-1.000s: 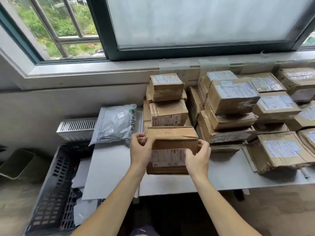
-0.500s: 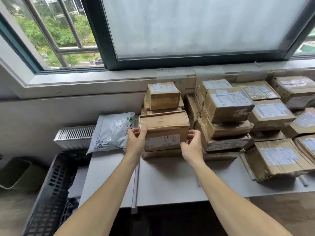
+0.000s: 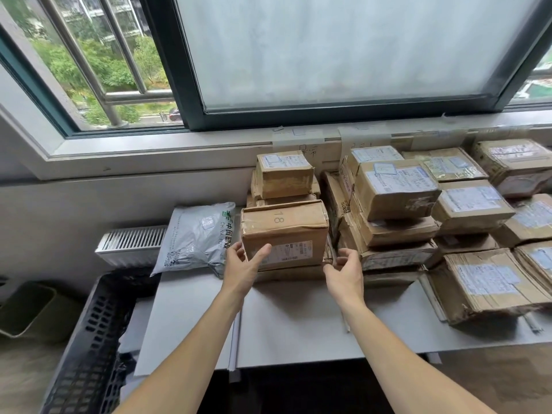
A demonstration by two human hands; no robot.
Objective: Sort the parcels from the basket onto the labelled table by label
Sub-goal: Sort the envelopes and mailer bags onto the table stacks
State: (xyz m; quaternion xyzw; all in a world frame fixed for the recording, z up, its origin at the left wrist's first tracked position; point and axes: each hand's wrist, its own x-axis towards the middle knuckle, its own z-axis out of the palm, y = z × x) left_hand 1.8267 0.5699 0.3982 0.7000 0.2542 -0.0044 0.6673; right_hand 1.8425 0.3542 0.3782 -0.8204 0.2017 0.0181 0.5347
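Observation:
A brown cardboard parcel marked "18" (image 3: 283,231) rests on top of the left stack on the grey table (image 3: 298,324), its white label facing me. My left hand (image 3: 243,265) hovers at the parcel's lower left corner with thumb and fingers spread and relaxed. My right hand (image 3: 343,271) sits just off the lower right corner, fingers loosely curled, holding nothing. A smaller parcel (image 3: 283,174) tops the stack behind. The black plastic basket (image 3: 86,339) stands on the floor at the left.
A grey China Post bag (image 3: 197,234) leans left of the stack. Several taped brown boxes (image 3: 397,192) crowd the table's right side. Paper labels (image 3: 298,140) are taped to the window sill. A white radiator (image 3: 131,240) and a green bin (image 3: 27,309) are at the left.
Both hands lifted the "18" parcel from the table's front onto the left stack, then loosened their hold and drew back slightly.

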